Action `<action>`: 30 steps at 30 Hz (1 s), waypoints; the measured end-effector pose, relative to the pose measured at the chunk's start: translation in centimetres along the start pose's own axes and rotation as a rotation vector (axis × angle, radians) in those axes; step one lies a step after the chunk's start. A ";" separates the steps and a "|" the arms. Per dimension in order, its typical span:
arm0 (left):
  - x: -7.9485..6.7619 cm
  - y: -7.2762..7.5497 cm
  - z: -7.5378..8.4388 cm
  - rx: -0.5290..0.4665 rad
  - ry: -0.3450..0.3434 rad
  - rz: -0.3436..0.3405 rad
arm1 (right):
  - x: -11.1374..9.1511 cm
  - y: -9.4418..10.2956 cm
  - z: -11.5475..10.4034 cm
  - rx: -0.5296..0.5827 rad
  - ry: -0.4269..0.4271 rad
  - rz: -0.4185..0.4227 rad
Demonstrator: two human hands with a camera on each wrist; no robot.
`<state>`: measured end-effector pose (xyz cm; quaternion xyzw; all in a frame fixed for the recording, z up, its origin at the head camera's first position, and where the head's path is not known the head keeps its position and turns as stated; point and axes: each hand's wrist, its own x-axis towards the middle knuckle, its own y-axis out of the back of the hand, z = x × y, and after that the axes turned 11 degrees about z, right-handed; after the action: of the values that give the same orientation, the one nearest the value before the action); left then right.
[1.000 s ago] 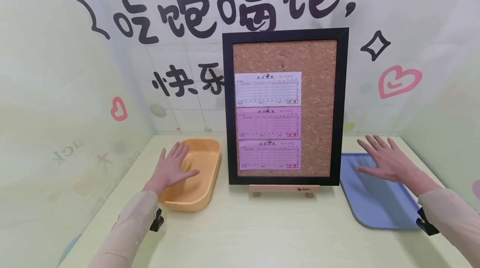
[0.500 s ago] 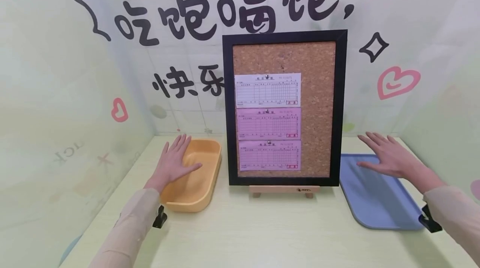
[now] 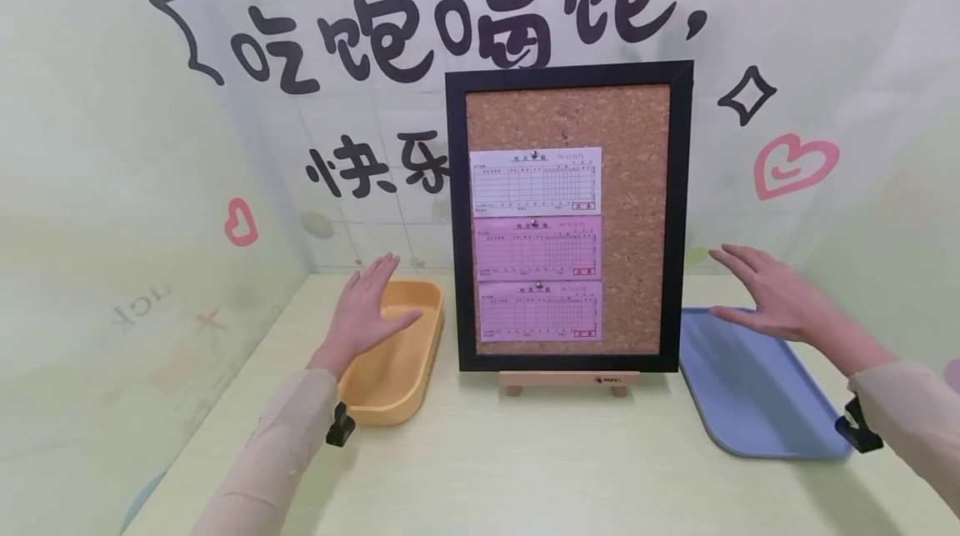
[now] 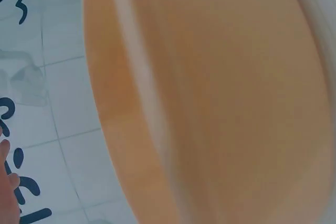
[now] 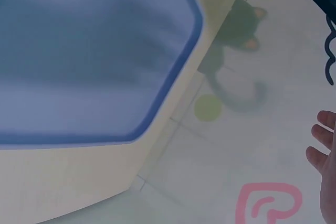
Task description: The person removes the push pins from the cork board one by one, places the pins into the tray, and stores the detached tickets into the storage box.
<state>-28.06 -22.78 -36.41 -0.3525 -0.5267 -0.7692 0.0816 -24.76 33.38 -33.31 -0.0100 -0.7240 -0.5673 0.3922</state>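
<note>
Between my hands stands a black-framed cork board (image 3: 636,219) on a small wooden easel (image 3: 568,379). One white receipt slip (image 3: 537,181) and two pink receipt slips, an upper one (image 3: 537,249) and a lower one (image 3: 541,311), are pinned to it in a column. My left hand (image 3: 363,319) hovers over the orange tray (image 3: 423,361), fingers extended and thumb apart, holding nothing. Over the far part of the blue tray (image 3: 750,403), my right hand (image 3: 780,298) is likewise spread and holds nothing. In the right wrist view, fingertips (image 5: 324,139) show at the right edge.
The pale table (image 3: 525,469) runs up to a tiled back wall with black lettering (image 3: 513,7) and a pink heart (image 3: 797,165). Printed side walls enclose it left and right. The cork board rises between the two trays.
My left hand has shifted right and slightly up, toward the board. My right hand has risen a little. Trays, board and slips stay in place; the head view tilts slightly.
</note>
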 end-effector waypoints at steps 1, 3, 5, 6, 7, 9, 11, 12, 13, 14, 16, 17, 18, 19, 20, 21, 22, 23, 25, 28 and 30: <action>0.2 -0.1 0.2 -0.013 -0.008 0.016 | 0.2 0.1 -0.1 0.005 -0.004 0.014; 0.7 -0.1 0.8 -0.039 -0.018 0.049 | 0.5 0.4 -0.2 0.019 -0.011 0.036; 1.2 -0.2 1.3 -0.063 -0.013 0.079 | 0.9 0.7 -0.3 0.025 -0.011 0.061; 1.5 -0.2 1.6 -0.080 -0.006 0.094 | 1.1 0.8 -0.4 0.028 -0.011 0.069; 1.8 -0.3 1.9 -0.099 0.002 0.111 | 1.3 0.9 -0.5 0.029 -0.011 0.075; 2.5 -0.3 2.5 -0.128 0.018 0.144 | 1.6 1.2 -0.7 0.029 -0.013 0.084; 3.2 -0.2 3.1 -0.162 0.024 0.176 | 2.0 1.4 -0.9 0.027 -0.016 0.090; 3.5 -0.2 3.4 -0.182 0.025 0.191 | 2.1 1.5 -1.0 0.026 -0.015 0.096; 3.9 -0.2 3.7 -0.193 0.024 0.204 | 2.3 1.6 -1.1 0.025 -0.014 0.101; 4.2 -0.2 4.1 -0.204 0.022 0.213 | 2.4 1.7 -1.2 0.027 -0.013 0.106; 4.8 -0.1 4.8 -0.225 0.022 0.226 | 2.7 1.8 -1.4 0.029 -0.007 0.120; 5.0 -0.1 5.1 -0.232 0.024 0.228 | 2.8 1.8 -1.5 0.031 -0.004 0.127; 5.3 -0.1 5.4 -0.238 0.027 0.228 | 2.9 1.9 -1.6 0.034 0.000 0.135; 5.5 -0.1 5.7 -0.240 0.030 0.225 | 3.0 1.9 -1.8 0.036 0.003 0.141; 5.7 -0.1 6.0 -0.244 0.031 0.224 | 3.1 2.0 -1.9 0.040 0.006 0.147; 5.9 -0.2 6.2 -0.247 0.030 0.225 | 3.2 2.0 -2.0 0.041 0.009 0.152; 6.1 -0.2 6.4 -0.250 0.027 0.229 | 3.4 2.0 -2.2 0.044 0.011 0.156; 6.3 -0.2 6.6 -0.254 0.021 0.233 | 3.5 2.1 -2.3 0.046 0.016 0.162; 6.8 -0.2 7.0 -0.260 0.004 0.249 | 3.7 2.1 -2.6 0.049 0.023 0.172; 7.5 -0.1 7.5 -0.268 -0.029 0.283 | 4.0 2.1 -3.0 0.063 0.030 0.189; 7.9 0.0 7.7 -0.264 -0.042 0.297 | 4.2 2.0 -3.3 0.075 0.029 0.198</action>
<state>-30.41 -14.12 -29.93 -0.4499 -0.3651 -0.8035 0.1364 -24.91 29.53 -29.09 -0.0585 -0.7343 -0.4985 0.4570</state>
